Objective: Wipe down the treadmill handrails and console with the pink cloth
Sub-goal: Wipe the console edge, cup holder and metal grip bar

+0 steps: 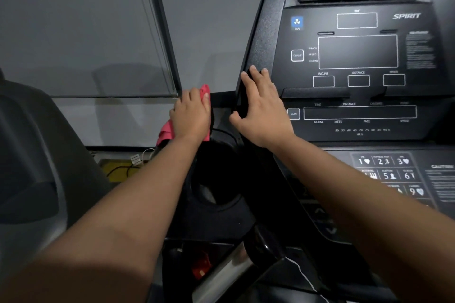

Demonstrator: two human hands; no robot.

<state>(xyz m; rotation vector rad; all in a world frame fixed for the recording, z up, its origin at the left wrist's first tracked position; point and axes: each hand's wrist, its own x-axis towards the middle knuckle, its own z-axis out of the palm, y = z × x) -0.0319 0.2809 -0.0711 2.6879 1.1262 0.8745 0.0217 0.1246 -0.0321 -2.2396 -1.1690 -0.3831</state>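
We find one pink cloth (pixel 204 91), lying on the dark ledge just left of the console (pixel 357 51), at its lower left corner. The left hand (pixel 192 115) lies on top of it, fingers spread forward and pressing it flat; nothing is curled round it. A fold shows beyond the fingertips and another trails out beside the wrist. We judge this flat hold is chosen to put the palm's full width behind the wipe.

The right hand (pixel 261 110) rests apart on the console's raised left border, fingers straight, thumb splayed, holding nothing. We take this as a brace against the wiping push. It carries no cloth of its own.

Count: two hands, one cloth, one console. On the console face we count three framed buttons (fan, display, scan) and three small readout windows in a row beneath the large one. Below sits one numbered keypad (pixel 391 172), cut off by the frame edge.

One round cup-holder recess (pixel 216 187) lies under the left forearm, just behind the cloth. One silver bar (pixel 221 275) runs at the bottom edge; we judge it a handrail, with no cloth on it. One small red item (pixel 200 268) sits beside it; we cannot identify it. One yellow object (pixel 115 167) with cables lies beyond the machine, low at left.
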